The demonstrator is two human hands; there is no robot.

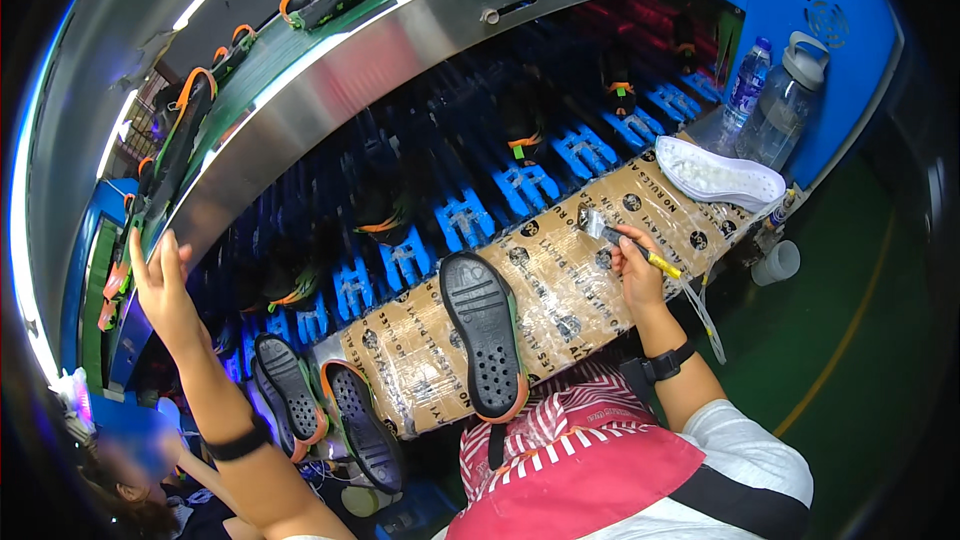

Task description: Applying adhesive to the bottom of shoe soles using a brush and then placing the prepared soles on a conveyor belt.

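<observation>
My right hand (637, 265) grips a brush (652, 258) with a dark and yellow handle, its flat head over the cardboard-covered bench (570, 285). My left hand (168, 285) is raised at the far left beside the conveyor, fingers stretched out and apart, with nothing visible in them. Close to those fingers is an orange and black shoe sole (115, 285) on the belt. In front of me a black shoe sole (480, 330) with orange and green edging lies on the bench. Two similar soles, one left (288, 390) and one right (358, 420), rest off the bench's left end.
At the bench's right end sits a white sole (718, 175) with whitish stuff inside. Behind it stand a bottle (745, 90) and a large clear jug (785, 105). Blue racks (525, 185) line the back beneath the curved conveyor (330, 70). Another person (130, 470) is at lower left.
</observation>
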